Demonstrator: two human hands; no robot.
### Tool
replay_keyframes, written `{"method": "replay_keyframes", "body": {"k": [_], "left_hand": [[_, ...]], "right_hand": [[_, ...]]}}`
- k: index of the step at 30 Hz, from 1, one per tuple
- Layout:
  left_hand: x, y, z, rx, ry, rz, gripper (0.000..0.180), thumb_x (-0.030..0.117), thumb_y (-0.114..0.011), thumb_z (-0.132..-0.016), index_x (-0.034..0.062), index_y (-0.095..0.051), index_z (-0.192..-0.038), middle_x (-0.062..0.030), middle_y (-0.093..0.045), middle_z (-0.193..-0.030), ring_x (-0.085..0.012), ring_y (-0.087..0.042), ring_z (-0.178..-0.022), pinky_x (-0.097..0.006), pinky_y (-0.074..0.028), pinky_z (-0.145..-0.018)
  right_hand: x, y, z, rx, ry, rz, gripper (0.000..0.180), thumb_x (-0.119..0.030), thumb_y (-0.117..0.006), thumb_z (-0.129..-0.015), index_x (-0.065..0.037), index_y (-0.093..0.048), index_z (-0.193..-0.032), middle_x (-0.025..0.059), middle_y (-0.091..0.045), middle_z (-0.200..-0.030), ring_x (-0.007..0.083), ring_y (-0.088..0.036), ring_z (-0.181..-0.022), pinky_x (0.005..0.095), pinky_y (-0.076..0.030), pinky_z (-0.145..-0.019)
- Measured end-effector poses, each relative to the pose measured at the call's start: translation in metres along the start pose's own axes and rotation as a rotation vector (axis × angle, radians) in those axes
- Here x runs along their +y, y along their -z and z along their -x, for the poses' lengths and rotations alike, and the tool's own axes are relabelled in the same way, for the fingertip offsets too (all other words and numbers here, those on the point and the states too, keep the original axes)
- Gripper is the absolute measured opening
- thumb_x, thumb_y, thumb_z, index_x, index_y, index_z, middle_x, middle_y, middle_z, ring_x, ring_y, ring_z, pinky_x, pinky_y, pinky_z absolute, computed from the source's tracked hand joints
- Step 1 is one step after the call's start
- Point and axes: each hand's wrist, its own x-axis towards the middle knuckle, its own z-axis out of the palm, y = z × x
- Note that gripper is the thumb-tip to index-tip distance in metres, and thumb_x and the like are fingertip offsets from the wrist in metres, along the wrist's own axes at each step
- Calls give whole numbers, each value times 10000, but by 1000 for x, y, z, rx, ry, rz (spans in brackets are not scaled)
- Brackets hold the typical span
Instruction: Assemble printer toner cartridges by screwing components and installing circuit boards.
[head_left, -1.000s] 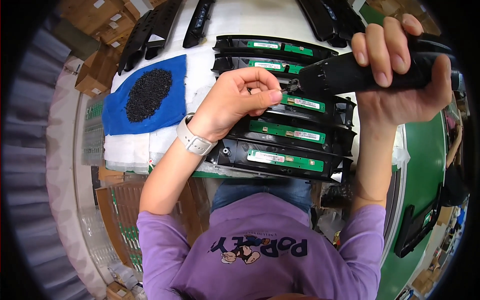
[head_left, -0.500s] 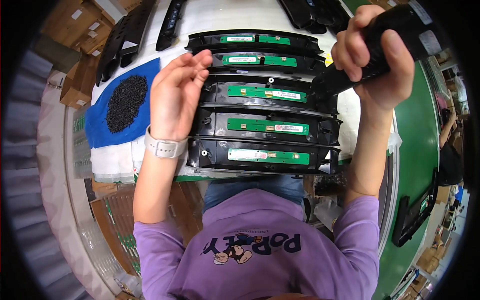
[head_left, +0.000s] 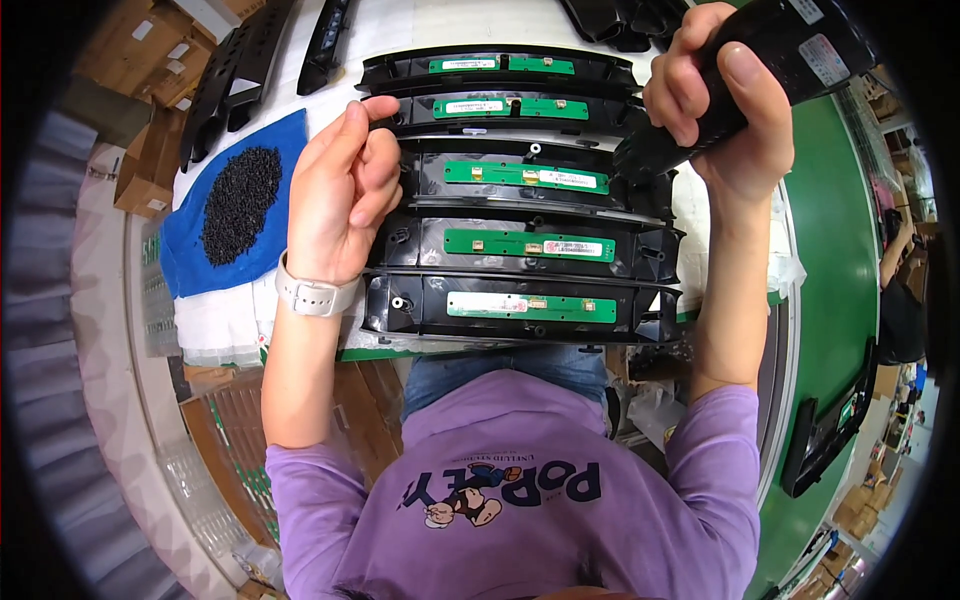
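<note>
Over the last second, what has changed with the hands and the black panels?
The left hand drew back leftward from the middle of the stacked black panels to their left ends, fingers curled by the second panel. The right hand kept hold of the black power screwdriver, lifting it toward the right end. The panels, the blue cloth and the screw pile look unmoved.

White rectangular labels [head_left: 565, 248] sit on the green strips of the black panels at the tabletop's near edge, another [head_left: 823, 55] is on the black tool, and brown cardboard boxes [head_left: 135, 70] stand beyond the tabletop's left edge.
</note>
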Motion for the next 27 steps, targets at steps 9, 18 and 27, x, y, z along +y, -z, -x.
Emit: {"method": "replay_keyframes", "body": {"k": [9,18,27], "left_hand": [[-4,-14,-4,231,11,-34,161,151,-455,-958,30,-534,-1029,36,-404,-598,-34,-283,-441,-176,-217,-409],[-13,-27,-7,170,-55,-282,228,233,-551,-932,8,-589,-926,-70,-652,-783,-12,-337,-390,-150,-241,-376],[-21,-47,-8,109,-80,-563,226,234,-633,-879,17,-618,-817,-26,-614,-615,-3,-376,-408,-157,-250,-380]], "right_hand": [[8,4,-4,-117,-49,49,312,-201,-686,-771,-2,-467,-869,80,-470,-536,158,-425,-383,262,-358,-360],[5,15,-9,-314,115,292,274,-259,-529,-831,-8,-473,-924,15,-405,-550,112,-397,-407,248,-318,-411],[-9,-29,3,-300,302,-359,460,-403,-583,-864,36,-500,-976,92,-571,-669,165,-562,-545,308,-493,-536]]}}
